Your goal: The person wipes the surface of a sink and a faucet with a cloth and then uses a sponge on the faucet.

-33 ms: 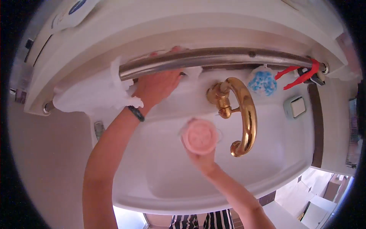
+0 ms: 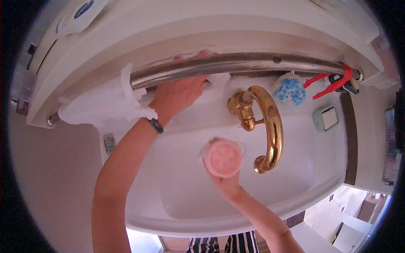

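My left hand (image 2: 177,95) reaches under the metal rail (image 2: 253,61), a dark band round its wrist. Its fingers close on part of a white towel (image 2: 97,103) that hangs over the rail; the rail hides part of the grip, and pinkish fingertips show beyond it. Over the white sink basin (image 2: 177,185), my right hand (image 2: 225,184) grips a pink round cup (image 2: 224,158) from the near side. The cup's flat, patterned round face points up, and a thin clear loop shows at its right edge. The brass tap (image 2: 276,135) stands just right of the cup.
A blue-and-white bath puff (image 2: 290,90) and a red strap (image 2: 337,84) hang from the rail's right part. A soap dish (image 2: 326,118) with a pale bar sits on the right ledge. On the left ledge lies a small greenish item (image 2: 109,144).
The pink cup and my right hand have come slightly nearer to me. My left hand has shifted a little to the right, and the towel beside it has moved slightly.
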A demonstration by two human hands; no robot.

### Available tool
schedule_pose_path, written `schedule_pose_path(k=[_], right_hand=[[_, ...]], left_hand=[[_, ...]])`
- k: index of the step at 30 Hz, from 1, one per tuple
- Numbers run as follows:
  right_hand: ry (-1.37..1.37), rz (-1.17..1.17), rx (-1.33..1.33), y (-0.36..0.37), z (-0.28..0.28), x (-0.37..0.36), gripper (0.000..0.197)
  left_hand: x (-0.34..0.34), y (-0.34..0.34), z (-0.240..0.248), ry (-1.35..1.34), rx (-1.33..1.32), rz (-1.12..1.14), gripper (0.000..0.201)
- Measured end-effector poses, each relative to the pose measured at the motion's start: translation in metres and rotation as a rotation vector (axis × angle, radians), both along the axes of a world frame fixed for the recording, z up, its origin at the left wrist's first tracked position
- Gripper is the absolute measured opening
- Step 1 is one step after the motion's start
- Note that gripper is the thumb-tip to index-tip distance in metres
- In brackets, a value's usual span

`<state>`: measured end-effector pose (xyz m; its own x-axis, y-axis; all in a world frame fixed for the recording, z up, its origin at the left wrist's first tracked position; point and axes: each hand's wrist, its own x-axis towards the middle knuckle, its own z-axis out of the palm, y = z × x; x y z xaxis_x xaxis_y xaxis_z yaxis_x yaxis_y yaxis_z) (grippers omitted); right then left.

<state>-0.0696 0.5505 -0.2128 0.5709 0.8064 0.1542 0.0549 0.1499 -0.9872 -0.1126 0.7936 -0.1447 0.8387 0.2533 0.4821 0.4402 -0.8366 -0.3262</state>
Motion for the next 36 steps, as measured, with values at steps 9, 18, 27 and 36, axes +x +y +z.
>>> schedule_pose_path(k=[9, 18, 27, 36], right_hand=[[0.053, 0.087, -0.120, -0.071, 0.019, -0.012, 0.048], [-0.095, 0.139, -0.127, -0.018, 0.032, -0.013, 0.044], [-0.216, -0.001, -0.005, 0.064, 0.036, 0.003, 0.038], [-0.442, -0.060, -0.034, 0.113, 0.004, 0.033, 0.050]], left_hand=[[0.026, -0.004, -0.018, 0.160, -0.374, -0.186, 0.059], [-0.135, 0.035, -0.039, 0.124, -0.700, 0.014, 0.067], [-0.269, 0.035, -0.046, -0.193, -0.680, 0.601, 0.045], [-0.159, 0.042, -0.057, -0.264, -0.251, 0.544, 0.049]])
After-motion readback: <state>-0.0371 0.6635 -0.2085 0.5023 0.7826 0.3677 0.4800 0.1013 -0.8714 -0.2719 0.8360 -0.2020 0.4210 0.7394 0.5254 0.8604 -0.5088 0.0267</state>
